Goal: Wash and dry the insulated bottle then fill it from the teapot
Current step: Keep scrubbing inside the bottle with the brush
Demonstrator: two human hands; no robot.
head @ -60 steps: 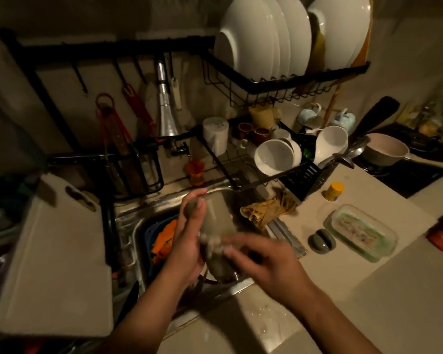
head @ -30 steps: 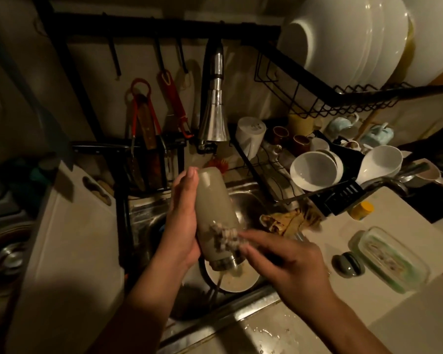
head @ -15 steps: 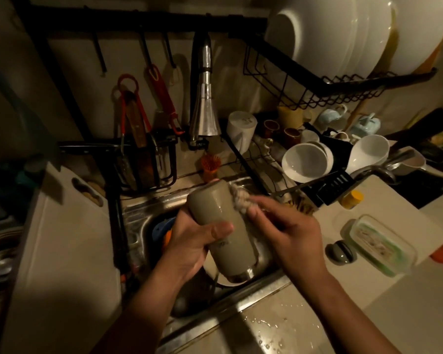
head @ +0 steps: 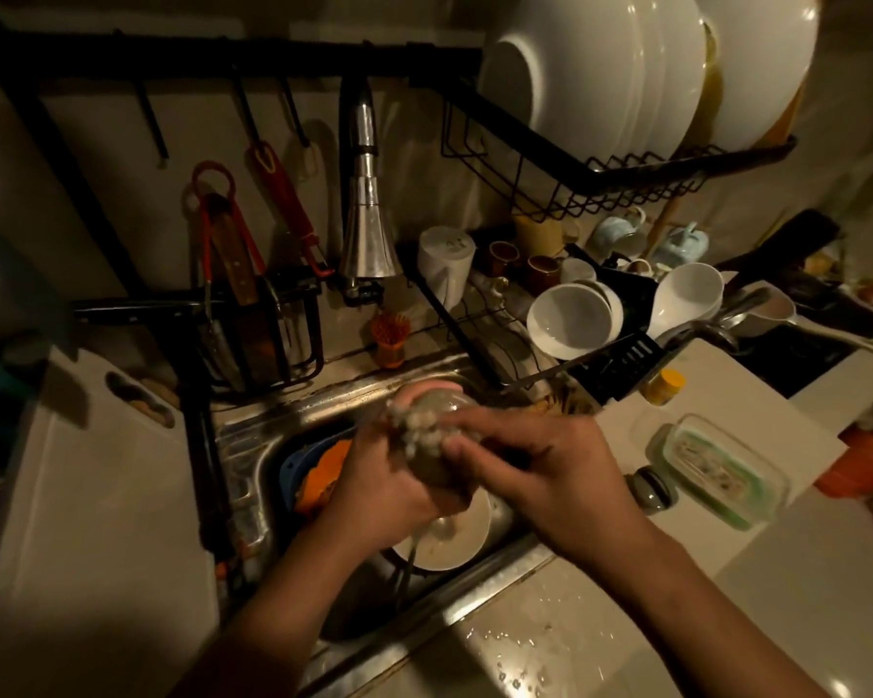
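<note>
Slid scrubber from right flank of bottle up and across its upper end since half a second back; regripped lower with left hand too. Holds bottle at frame centre, over sink, above bowl, below and right of tap. Runs steeply along its long axis, rounded end up toward tap, other end down toward bowl and mostly hidden. Sits between both hands, touching each. Wraps left hand's fingers round lower body from frame left. Pinches foamy scrubber in right hand, fingers curled, pressing it onto upper end from frame right. Looks, by judgement, like the soaping stage; rinse, drying and filling yet to do. Calls next for a stroke along that axis, down from the top end, with left hand as anchor and right hand free to travel. Can't make out mouth or any lid. Shows wet drops on counter at lower centre.
</note>
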